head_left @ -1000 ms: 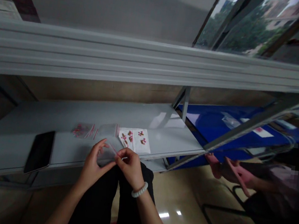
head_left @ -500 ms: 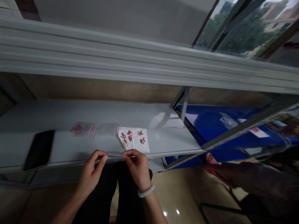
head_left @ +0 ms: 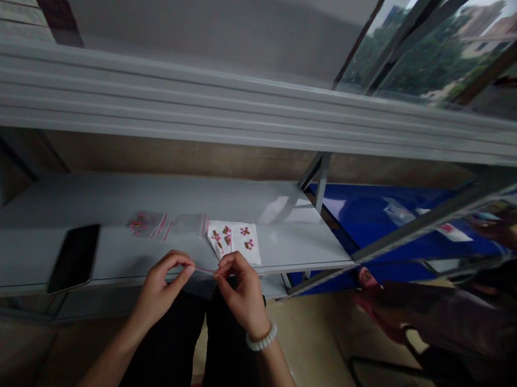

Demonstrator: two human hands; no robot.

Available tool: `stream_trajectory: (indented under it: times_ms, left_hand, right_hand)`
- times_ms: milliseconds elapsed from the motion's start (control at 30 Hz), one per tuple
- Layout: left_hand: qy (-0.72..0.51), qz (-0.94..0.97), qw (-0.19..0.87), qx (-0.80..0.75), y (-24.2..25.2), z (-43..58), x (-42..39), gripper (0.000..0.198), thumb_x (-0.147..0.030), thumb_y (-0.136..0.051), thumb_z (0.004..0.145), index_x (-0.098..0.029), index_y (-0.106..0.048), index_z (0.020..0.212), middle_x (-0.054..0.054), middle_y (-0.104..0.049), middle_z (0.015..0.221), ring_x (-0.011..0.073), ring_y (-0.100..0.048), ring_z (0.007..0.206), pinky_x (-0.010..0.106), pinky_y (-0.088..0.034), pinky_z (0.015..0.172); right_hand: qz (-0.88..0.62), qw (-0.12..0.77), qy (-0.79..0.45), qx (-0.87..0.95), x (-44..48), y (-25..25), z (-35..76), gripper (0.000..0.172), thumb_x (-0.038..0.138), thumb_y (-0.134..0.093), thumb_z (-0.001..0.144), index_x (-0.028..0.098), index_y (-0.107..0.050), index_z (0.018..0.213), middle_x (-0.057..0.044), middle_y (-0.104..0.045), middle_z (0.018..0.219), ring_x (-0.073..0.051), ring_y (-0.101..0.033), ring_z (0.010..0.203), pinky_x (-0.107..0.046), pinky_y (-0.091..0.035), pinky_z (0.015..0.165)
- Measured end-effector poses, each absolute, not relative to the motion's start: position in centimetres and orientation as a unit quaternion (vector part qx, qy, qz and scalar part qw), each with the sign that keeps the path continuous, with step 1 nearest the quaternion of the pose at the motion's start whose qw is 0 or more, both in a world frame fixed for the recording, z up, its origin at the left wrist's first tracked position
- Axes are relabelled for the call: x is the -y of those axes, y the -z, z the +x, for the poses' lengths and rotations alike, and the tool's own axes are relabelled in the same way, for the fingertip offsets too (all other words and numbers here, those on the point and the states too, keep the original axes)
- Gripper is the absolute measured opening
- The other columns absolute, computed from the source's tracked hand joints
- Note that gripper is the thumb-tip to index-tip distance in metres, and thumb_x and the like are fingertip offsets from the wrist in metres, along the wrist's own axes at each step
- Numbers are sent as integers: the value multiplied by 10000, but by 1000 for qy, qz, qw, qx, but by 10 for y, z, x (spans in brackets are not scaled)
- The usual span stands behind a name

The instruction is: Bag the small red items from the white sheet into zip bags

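Between my two hands, just off the shelf's front edge and above my lap, a small clear zip bag (head_left: pixel 203 282) is stretched by its pinkish top strip. My left hand (head_left: pixel 163 285) pinches one end of the strip between thumb and forefinger. At the other end, my right hand (head_left: pixel 239 291), with a pale bead bracelet (head_left: pixel 262 337) on its wrist, pinches likewise. Behind the right hand lies a white sheet with pink-and-brown printed motifs (head_left: pixel 236 241). To its left are a flat clear zip bag (head_left: pixel 189 224) and a bag with small red pieces (head_left: pixel 140 223).
A dark tablet or phone (head_left: pixel 74 257) lies at the left on the grey shelf (head_left: pixel 131 187). A thick grey rail (head_left: pixel 249 114) crosses above the shelf. On the right, past a slanted metal bar (head_left: pixel 394 238), another person sits by a blue table (head_left: pixel 355 208).
My hands are slightly farther right, still pinching the bag's top strip, and the strip shows more plainly between my fingers. The view has shifted a little. Things on the shelf have stayed put.
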State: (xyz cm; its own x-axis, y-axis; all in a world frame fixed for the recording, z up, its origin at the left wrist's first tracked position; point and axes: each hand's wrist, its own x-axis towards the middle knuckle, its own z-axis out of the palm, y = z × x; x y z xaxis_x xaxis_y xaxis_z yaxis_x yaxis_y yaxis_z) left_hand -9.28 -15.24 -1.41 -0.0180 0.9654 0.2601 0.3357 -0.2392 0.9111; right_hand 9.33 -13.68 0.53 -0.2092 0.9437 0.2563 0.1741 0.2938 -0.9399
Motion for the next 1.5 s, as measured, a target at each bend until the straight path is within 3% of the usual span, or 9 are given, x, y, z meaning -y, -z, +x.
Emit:
stream_trajectory:
  times_ms: [200,333,433,500,567,667,833,1133,1500]
  left_hand:
    - [-465,639,243,-563,16,-96,154,132,-288,-582,847,-200,-629,760,27,-643,793,187,-598,810,301,-456,759]
    - [-449,639,166,-602,14,-97,158,121,-192,-559,821,-210,-618,717,11,-637,753,196,-588,784,317,-442,736]
    - [-440,646,96,-616,11,-93,162,163,-122,-525,802,-221,-614,707,8,-644,743,202,-579,770,339,-433,749]
    - [-428,662,55,-613,8,-88,164,177,-103,-520,793,-229,-614,711,7,-649,743,205,-575,768,356,-423,766]
    - [-418,680,26,-602,6,-84,167,178,-107,-519,800,-234,-610,715,10,-643,736,206,-571,761,364,-412,765]
    - [-408,692,-1,-595,2,-80,170,178,-128,-506,831,-236,-595,722,17,-622,716,208,-556,738,369,-397,750]
    - [-381,705,5,-598,-2,-84,174,190,-79,-493,797,-233,-555,704,15,-595,704,217,-544,735,381,-383,752]
    - [-409,689,21,-599,-14,-96,163,222,-23,-463,706,-224,-546,662,4,-596,671,201,-542,701,363,-385,714]
    - [-423,694,-3,-582,-21,-113,143,192,-35,-489,754,-201,-566,693,-3,-594,696,192,-533,742,346,-387,752]
  right_hand:
    - [-434,476,-381,663,138,-7,92,116,96,-548,763,205,-510,778,20,-543,713,-129,-542,666,-243,-437,644]
    - [-425,443,-394,684,139,-8,92,215,86,-537,775,212,-561,948,16,-591,720,-146,-584,688,-271,-466,679]
    - [-410,412,-363,728,139,-12,89,458,49,-536,738,237,-579,1153,-45,-638,951,-189,-606,899,-341,-478,824]
    - [-405,409,-321,752,139,-15,84,517,63,-591,706,249,-596,1188,-84,-579,1169,-231,-546,1089,-392,-435,940]
    - [-408,397,-292,768,138,-18,77,382,114,-661,717,245,-661,1076,-83,-606,1129,-251,-539,1087,-408,-423,940]
    - [-415,372,-282,781,138,-18,66,69,162,-667,789,226,-691,803,-40,-666,801,-220,-584,847,-357,-447,777]
    - [-419,365,-283,781,140,-15,59,104,139,-708,765,212,-666,704,-29,-665,720,-214,-578,792,-319,-426,698]
    - [-441,375,-283,765,137,-28,63,112,120,-711,752,206,-666,695,-39,-663,728,-230,-585,816,-344,-440,732]
    - [-436,407,-255,761,130,-28,67,108,143,-617,813,179,-625,711,-51,-647,761,-214,-588,812,-334,-439,750]
